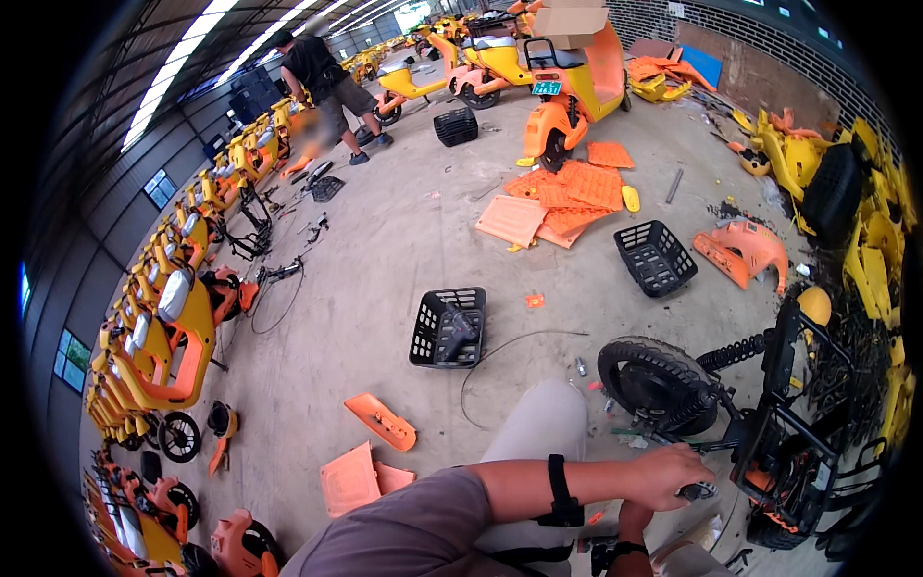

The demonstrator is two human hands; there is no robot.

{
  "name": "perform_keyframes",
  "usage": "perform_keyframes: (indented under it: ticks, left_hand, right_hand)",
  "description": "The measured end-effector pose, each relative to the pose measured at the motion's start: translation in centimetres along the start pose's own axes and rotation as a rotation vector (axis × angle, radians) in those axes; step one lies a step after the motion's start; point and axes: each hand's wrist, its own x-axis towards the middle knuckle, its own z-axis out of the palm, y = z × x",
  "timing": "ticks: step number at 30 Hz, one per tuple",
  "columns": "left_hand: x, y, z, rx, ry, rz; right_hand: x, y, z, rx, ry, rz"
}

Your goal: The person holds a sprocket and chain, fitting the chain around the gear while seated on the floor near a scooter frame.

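Observation:
My left hand (668,478) reaches across to the lower right, its fingers closed round a small part with a silvery metal end (698,491), whose kind I cannot make out. Just under it is my right hand (635,517), mostly hidden behind the left one, so its fingers do not show. Both are close beside a stripped black scooter frame (784,361). Its rear wheel (615,370) with a black tyre and a coil-spring shock absorber (735,352) lie just beyond my hands. My bent knee (550,413) is left of the wheel.
A black plastic basket (417,332) holding a power drill (461,333) stands ahead, a second basket (658,258) farther right. Orange panels (512,219), a thin cable (464,385) and small parts litter the concrete. Yellow scooters (168,361) line the left; another person (322,82) bends there.

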Motion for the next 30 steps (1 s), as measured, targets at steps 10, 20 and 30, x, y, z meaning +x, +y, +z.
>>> perform_keyframes:
  ticks: [10,20,30]
  left_hand:
    - [0.2,-0.6,-1.6,0.06,-0.032,-0.036]
    - [0.1,-0.9,-2.0,0.118,-0.042,-0.066]
    - [0.6,-0.5,-1.8,0.091,-0.044,-0.177]
  right_hand:
    - [1.4,-2.3,-5.9,-0.351,-0.1,-0.396]
    - [0.4,-1.2,-25.3,-0.184,-0.13,-0.117]
    - [-2.0,-7.4,-34.2,-0.01,-0.154,-0.041]
